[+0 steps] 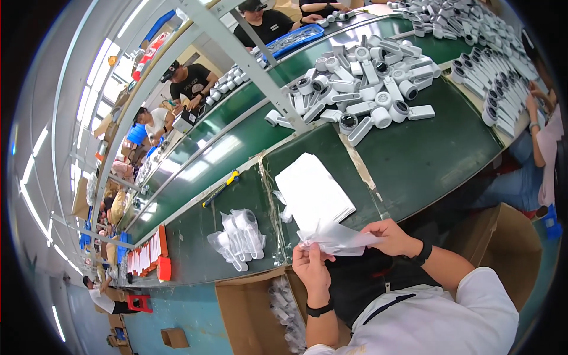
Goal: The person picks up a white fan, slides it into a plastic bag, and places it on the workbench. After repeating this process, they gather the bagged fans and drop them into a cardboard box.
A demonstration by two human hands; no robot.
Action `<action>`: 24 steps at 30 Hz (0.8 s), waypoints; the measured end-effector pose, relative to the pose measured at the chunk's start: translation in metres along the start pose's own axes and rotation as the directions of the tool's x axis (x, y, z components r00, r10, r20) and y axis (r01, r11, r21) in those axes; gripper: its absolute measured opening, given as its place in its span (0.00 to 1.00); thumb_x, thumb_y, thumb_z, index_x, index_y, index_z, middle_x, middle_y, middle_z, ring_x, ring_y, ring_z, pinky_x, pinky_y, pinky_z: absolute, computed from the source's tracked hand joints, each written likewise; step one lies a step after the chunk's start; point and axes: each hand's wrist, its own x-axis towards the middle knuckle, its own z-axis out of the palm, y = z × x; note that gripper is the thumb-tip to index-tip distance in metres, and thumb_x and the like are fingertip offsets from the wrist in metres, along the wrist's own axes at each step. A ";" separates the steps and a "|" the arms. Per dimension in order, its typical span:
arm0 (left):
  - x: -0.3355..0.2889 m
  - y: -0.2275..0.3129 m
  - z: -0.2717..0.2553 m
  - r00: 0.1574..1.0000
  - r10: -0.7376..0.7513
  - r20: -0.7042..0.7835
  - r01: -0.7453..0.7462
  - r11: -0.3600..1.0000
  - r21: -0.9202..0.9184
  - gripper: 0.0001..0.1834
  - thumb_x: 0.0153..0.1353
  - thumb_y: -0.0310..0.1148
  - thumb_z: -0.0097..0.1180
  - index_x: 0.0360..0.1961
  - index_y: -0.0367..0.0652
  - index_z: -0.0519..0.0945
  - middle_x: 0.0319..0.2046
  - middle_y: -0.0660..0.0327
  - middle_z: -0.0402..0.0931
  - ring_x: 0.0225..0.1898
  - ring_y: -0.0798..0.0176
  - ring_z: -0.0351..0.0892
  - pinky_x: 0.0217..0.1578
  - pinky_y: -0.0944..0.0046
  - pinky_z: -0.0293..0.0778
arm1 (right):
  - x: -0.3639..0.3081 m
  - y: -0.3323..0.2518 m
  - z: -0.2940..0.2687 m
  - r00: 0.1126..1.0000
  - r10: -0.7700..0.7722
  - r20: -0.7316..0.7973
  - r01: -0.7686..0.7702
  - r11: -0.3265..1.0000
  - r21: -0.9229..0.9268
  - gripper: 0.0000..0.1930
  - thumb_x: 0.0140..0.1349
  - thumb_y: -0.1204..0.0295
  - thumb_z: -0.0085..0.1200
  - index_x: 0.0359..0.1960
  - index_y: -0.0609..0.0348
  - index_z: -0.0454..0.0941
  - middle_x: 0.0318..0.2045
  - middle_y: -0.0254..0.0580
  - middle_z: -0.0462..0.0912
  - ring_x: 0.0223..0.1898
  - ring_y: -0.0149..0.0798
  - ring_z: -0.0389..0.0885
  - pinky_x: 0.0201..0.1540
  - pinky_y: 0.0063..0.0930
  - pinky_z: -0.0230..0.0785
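Note:
Between my hands is a thin translucent plastic bag (pixel 343 238), held over the near edge of the green bench. My left hand (pixel 312 269) pinches its left end, and my right hand (pixel 387 238) grips the right end. No item can be made out inside it. Just beyond my hands lies a stack of flat white sheets or bags (pixel 313 189). To the left, several white handled devices in clear bags (pixel 239 236) lie together. A large heap of unbagged white handled devices with round heads (pixel 367 83) covers the bench farther off.
A yellow and black utility knife (pixel 222 188) lies at the left. Below the bench, an open cardboard box (pixel 248 313) holds bagged pieces; another carton (pixel 503 248) stands at my right. A metal post (pixel 260 71) rises from the bench. Co-workers sit across and at the right.

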 end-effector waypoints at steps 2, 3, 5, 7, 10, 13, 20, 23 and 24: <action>0.004 0.000 -0.001 0.991 -0.091 -0.095 0.097 0.993 0.070 0.10 0.65 0.23 0.54 0.45 0.36 0.70 0.34 0.59 0.77 0.29 0.68 0.77 0.26 0.69 0.78 | -0.001 -0.005 0.001 0.999 0.038 -0.006 -0.038 0.999 -0.005 0.06 0.59 0.79 0.58 0.38 0.66 0.82 0.31 0.36 0.84 0.33 0.24 0.79 0.38 0.19 0.71; 0.005 -0.001 -0.002 0.992 -0.094 -0.084 0.100 0.993 0.069 0.10 0.65 0.23 0.54 0.45 0.36 0.70 0.34 0.59 0.77 0.29 0.68 0.77 0.26 0.69 0.78 | -0.001 -0.008 0.001 0.997 0.083 -0.005 -0.083 0.997 -0.010 0.05 0.59 0.79 0.58 0.37 0.65 0.82 0.30 0.36 0.84 0.32 0.23 0.78 0.36 0.18 0.70; 0.004 -0.003 -0.005 0.972 -0.079 -0.223 0.131 0.964 0.233 0.17 0.62 0.23 0.57 0.50 0.37 0.66 0.35 0.60 0.74 0.34 0.67 0.76 0.32 0.67 0.77 | -0.001 -0.020 0.006 0.994 0.096 -0.052 -0.099 0.994 -0.052 0.04 0.59 0.78 0.60 0.35 0.65 0.82 0.28 0.34 0.83 0.30 0.21 0.78 0.33 0.17 0.69; -0.006 -0.005 -0.001 0.950 0.201 -0.240 -0.052 0.858 0.511 0.19 0.59 0.22 0.59 0.50 0.37 0.66 0.38 0.58 0.74 0.36 0.66 0.75 0.33 0.67 0.74 | -0.002 -0.022 0.005 0.989 0.106 -0.103 -0.116 0.989 -0.095 0.03 0.58 0.77 0.61 0.32 0.64 0.82 0.26 0.33 0.83 0.28 0.20 0.77 0.31 0.16 0.69; -0.030 0.002 0.001 0.768 0.636 0.078 -0.404 0.385 0.830 0.21 0.51 0.19 0.64 0.46 0.36 0.71 0.41 0.56 0.73 0.38 0.66 0.72 0.35 0.69 0.68 | -0.001 -0.018 0.009 0.997 0.064 -0.049 -0.075 0.959 -0.275 0.07 0.54 0.73 0.64 0.25 0.62 0.79 0.21 0.30 0.80 0.24 0.21 0.74 0.28 0.17 0.67; -0.043 0.026 0.031 0.949 0.156 0.272 -0.309 0.620 0.721 0.13 0.47 0.18 0.67 0.35 0.34 0.78 0.27 0.64 0.76 0.29 0.71 0.73 0.34 0.73 0.70 | 0.002 -0.024 0.017 0.985 0.129 0.115 -0.089 0.950 -0.300 0.09 0.57 0.71 0.65 0.26 0.62 0.78 0.22 0.29 0.79 0.25 0.19 0.74 0.28 0.15 0.66; -0.037 0.011 0.017 0.954 -0.239 0.180 0.167 0.926 0.340 0.13 0.51 0.18 0.67 0.39 0.33 0.80 0.33 0.62 0.80 0.34 0.72 0.77 0.35 0.73 0.72 | 0.012 -0.036 0.017 0.918 0.262 0.297 -0.225 0.962 -0.153 0.12 0.59 0.67 0.65 0.25 0.61 0.77 0.21 0.30 0.78 0.24 0.21 0.74 0.27 0.17 0.65; -0.027 0.006 0.005 0.935 -0.271 0.227 0.188 0.925 0.332 0.12 0.54 0.18 0.65 0.41 0.32 0.79 0.33 0.60 0.80 0.34 0.70 0.77 0.37 0.71 0.74 | 0.012 -0.032 0.014 0.935 0.206 0.288 -0.185 0.978 -0.099 0.14 0.58 0.65 0.65 0.23 0.60 0.76 0.20 0.29 0.77 0.22 0.22 0.72 0.24 0.18 0.63; -0.024 0.003 0.003 0.934 -0.257 0.247 0.169 0.930 0.326 0.10 0.56 0.19 0.63 0.40 0.31 0.79 0.34 0.59 0.79 0.35 0.69 0.78 0.39 0.69 0.75 | 0.012 -0.032 0.015 0.937 0.204 0.283 -0.183 0.978 -0.099 0.14 0.58 0.65 0.65 0.23 0.60 0.76 0.20 0.29 0.77 0.22 0.22 0.72 0.24 0.18 0.63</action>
